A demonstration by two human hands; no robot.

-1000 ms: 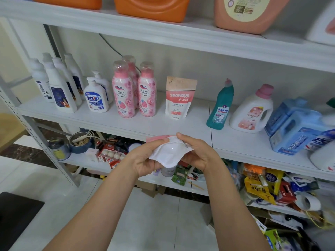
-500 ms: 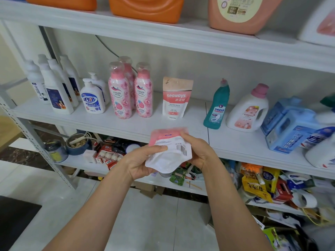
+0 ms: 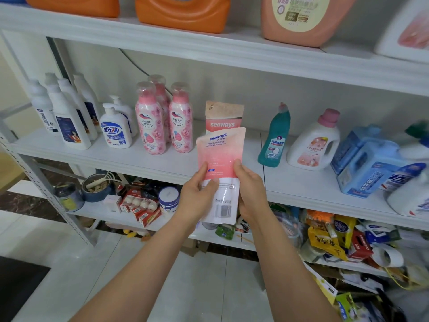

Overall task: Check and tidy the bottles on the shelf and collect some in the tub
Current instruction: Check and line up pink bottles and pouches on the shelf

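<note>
Both the left hand [image 3: 199,196] and the right hand [image 3: 249,191] pinch a pink-and-white pouch [image 3: 220,163] upright by its sides, in front of the shelf [image 3: 116,159] and overlapping a second pouch [image 3: 224,115] standing there.

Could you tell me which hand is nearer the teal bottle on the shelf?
Right: the right hand sits just below-left of the teal bottle; the left hand is farther left, across the pouch.

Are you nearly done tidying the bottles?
Not nearly. Looks done: the white bottles and pink bottles stand in neat groups on the shelf. In hand: the left hand and right hand hold a pouch upright, label towards the person, likely checking it. Left: the blue jugs look jumbled, and no tub is in view, so nothing can be seen collected.
</note>
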